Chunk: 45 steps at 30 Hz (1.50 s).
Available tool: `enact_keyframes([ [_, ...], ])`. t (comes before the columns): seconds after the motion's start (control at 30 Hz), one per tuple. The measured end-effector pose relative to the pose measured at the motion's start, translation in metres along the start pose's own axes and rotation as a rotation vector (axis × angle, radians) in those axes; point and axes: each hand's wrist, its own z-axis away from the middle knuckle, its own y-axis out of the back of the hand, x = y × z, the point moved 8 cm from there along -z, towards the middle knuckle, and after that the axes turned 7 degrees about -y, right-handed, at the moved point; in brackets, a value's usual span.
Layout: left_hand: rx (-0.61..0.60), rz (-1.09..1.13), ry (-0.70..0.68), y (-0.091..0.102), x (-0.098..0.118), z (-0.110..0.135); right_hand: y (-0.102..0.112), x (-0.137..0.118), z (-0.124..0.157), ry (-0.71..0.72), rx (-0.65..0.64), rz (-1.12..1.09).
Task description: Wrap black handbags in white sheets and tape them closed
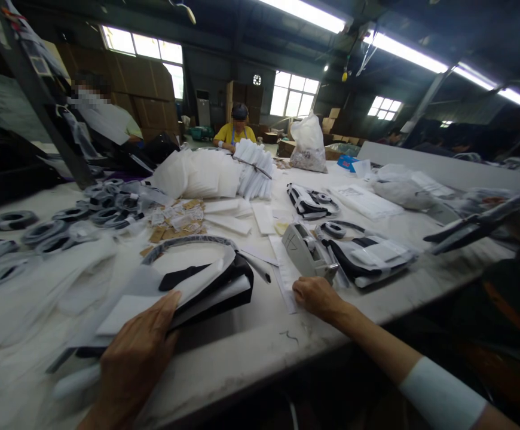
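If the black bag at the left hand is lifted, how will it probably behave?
The black bag would probably flex, since its layers spread loosely around white sheets. Those sheets might slip, as their edges stick out. Its wrapped strap seems springy, because it bows smoothly.

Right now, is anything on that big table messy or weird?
A little. A dark squiggle marks the white table near its front edge, odd on such a plain top. Past the black bag, small brown cards lie in a loose jumble, untidy beside the stacked white sheets. Nothing looks clearly broken.
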Motion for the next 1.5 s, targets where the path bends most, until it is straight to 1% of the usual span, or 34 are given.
enact_keyframes([
  [0.13, -0.008, -0.019, -0.016, -0.003, 0.001, 0.002, 0.011, 0.012, -0.004, -0.073, 0.029, -0.102],
  [0.27, -0.014, 0.002, -0.005, -0.004, -0.001, 0.003, 0.021, 0.026, -0.001, -0.147, 0.067, -0.217],
  [0.37, -0.016, -0.004, 0.007, -0.005, -0.002, 0.004, 0.025, 0.036, 0.001, -0.181, 0.074, -0.307],
  [0.47, -0.016, -0.024, 0.002, -0.008, -0.002, 0.005, 0.028, 0.042, 0.003, -0.204, 0.074, -0.518],
  [0.53, -0.016, -0.035, -0.005, -0.008, -0.001, 0.006, 0.031, 0.039, 0.008, -0.195, 0.096, -0.694],
  [0.6, -0.017, -0.043, -0.006, -0.007, -0.001, 0.006, 0.036, 0.024, 0.016, -0.102, 0.113, -0.797],
  [0.7, -0.015, -0.043, -0.002, -0.003, 0.0, 0.004, 0.037, -0.017, 0.037, 0.107, 0.077, -0.809],
  [0.77, -0.009, -0.037, -0.005, -0.001, 0.001, 0.002, 0.027, -0.046, 0.054, 0.196, 0.018, -0.792],
  [0.9, -0.007, -0.022, -0.004, 0.001, 0.002, -0.001, -0.005, -0.095, 0.084, 0.279, -0.135, -0.843],
  [0.97, -0.006, -0.01, 0.017, 0.001, 0.0, -0.001, -0.015, -0.112, 0.094, 0.327, -0.197, -0.901],
  [1.03, -0.009, 0.002, 0.051, 0.001, -0.004, 0.0, -0.014, -0.121, 0.097, 0.372, -0.21, -0.967],
  [1.07, -0.01, 0.008, 0.07, 0.0, -0.007, 0.001, -0.01, -0.121, 0.094, 0.369, -0.196, -0.99],
  [1.1, -0.015, 0.013, 0.091, 0.0, -0.01, 0.001, -0.006, -0.116, 0.088, 0.336, -0.165, -1.001],
  [1.17, -0.025, 0.015, 0.135, 0.0, -0.016, 0.003, 0.002, -0.099, 0.066, 0.2, -0.06, -0.948],
  [1.23, -0.037, -0.002, 0.169, -0.001, -0.022, 0.005, 0.006, -0.078, 0.041, 0.038, 0.055, -0.773],
  [1.3, -0.046, -0.024, 0.191, 0.0, -0.026, 0.006, 0.001, -0.068, 0.016, -0.06, 0.097, -0.552],
  [1.33, -0.049, -0.028, 0.194, 0.0, -0.027, 0.006, -0.005, -0.068, 0.004, -0.079, 0.08, -0.463],
  [1.4, -0.046, -0.025, 0.209, 0.001, -0.03, 0.007, -0.021, -0.079, -0.012, -0.073, 0.018, -0.362],
  [1.5, -0.042, -0.01, 0.21, 0.001, -0.031, 0.007, -0.034, -0.112, -0.023, 0.012, -0.012, -0.349],
])
